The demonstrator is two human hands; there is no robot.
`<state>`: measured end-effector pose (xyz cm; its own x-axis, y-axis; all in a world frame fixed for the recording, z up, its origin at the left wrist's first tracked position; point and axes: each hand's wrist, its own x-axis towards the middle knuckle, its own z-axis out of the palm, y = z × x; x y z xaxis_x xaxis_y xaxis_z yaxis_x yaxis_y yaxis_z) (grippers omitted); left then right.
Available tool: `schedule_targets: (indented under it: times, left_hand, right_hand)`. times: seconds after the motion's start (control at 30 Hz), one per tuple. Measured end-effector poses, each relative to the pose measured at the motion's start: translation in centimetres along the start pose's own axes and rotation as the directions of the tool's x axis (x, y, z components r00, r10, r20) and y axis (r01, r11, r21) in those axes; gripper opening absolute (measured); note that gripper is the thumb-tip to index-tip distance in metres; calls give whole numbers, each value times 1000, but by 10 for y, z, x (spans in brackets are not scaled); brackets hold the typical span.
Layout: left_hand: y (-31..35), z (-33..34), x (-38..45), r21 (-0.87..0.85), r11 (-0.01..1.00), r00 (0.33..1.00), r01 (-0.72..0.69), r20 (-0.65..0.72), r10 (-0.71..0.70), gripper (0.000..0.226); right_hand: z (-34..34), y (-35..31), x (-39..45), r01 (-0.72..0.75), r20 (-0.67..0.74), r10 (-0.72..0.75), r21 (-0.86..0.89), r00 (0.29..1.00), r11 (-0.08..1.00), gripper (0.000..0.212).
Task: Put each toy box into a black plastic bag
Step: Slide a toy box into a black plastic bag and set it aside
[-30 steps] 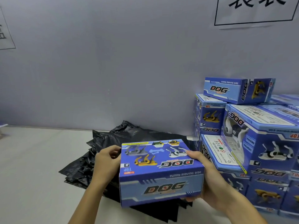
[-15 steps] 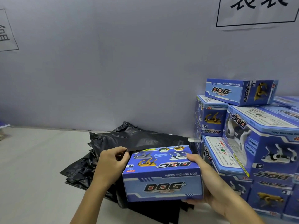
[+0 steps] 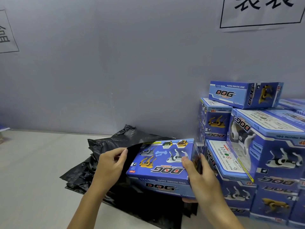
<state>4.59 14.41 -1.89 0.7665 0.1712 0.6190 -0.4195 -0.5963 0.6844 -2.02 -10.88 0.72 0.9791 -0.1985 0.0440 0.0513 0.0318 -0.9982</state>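
A blue toy box [image 3: 162,169] printed with DOG and robot dogs lies low over a heap of black plastic bags [image 3: 99,164] on the table. My right hand [image 3: 196,177] grips its right end, thumb on the top face. My left hand [image 3: 110,164] pinches the edge of a black bag [image 3: 132,151] at the box's left side and lifts that edge up against the box's far left corner. The box's bottom and left end are hidden by the bag and my hand.
A stack of several matching blue toy boxes [image 3: 257,141] stands at the right against the grey wall [image 3: 115,71]. The pale tabletop [image 3: 33,171] stretches out to the left. Paper signs [image 3: 262,12] hang on the wall.
The box has come down onto the bag heap and tilted away from me. My left hand left the box's end and took hold of a bag edge, lifting it.
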Motion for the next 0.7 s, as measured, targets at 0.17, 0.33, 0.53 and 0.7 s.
schedule_targets:
  times: [0.17,0.33,0.53,0.7]
  left_hand:
    - [12,8,-6,26,997,996,-71,55,69,17]
    - [24,15,-10,189,955,972,-230,6,233,28]
    - [35,20,-15,69,971,974,-228,27,227,22]
    - [46,31,-24,-28,959,940,-282,193,282,24]
  right_hand:
    - [10,10,-4,-36,-46,36,9,998,999,83]
    - [22,15,-12,-243,9,248,237,969,941,79]
    - [37,31,-16,-405,92,396,301,914,864,67]
    - [35,29,-14,-447,149,421,297,895,844,66]
